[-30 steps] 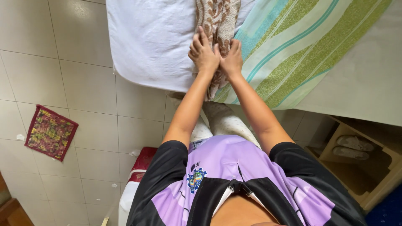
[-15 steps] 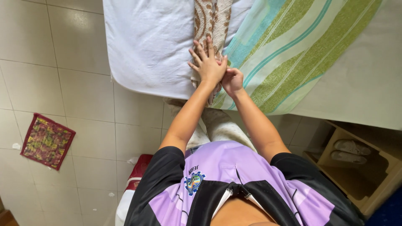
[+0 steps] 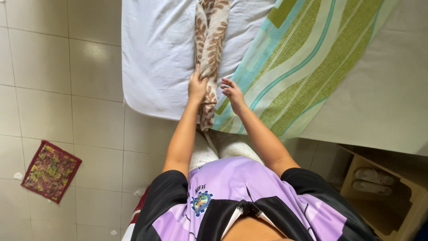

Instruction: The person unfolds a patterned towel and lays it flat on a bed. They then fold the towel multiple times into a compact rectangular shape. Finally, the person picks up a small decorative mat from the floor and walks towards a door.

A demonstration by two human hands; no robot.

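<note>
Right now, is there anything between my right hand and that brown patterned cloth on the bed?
Nothing visible. The right hand hovers open beside the brown patterned cloth, with only bare striped sheet between them. The left hand already rests on the cloth.

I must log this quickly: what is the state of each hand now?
Left hand: closed on the brown patterned cloth, lying on the white sheet.
Right hand: open, fingers curled, holding nothing, just beside the cloth.

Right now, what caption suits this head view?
Left hand rests on a rolled brown patterned cloth on the bed; right hand hovers open beside it.
</note>
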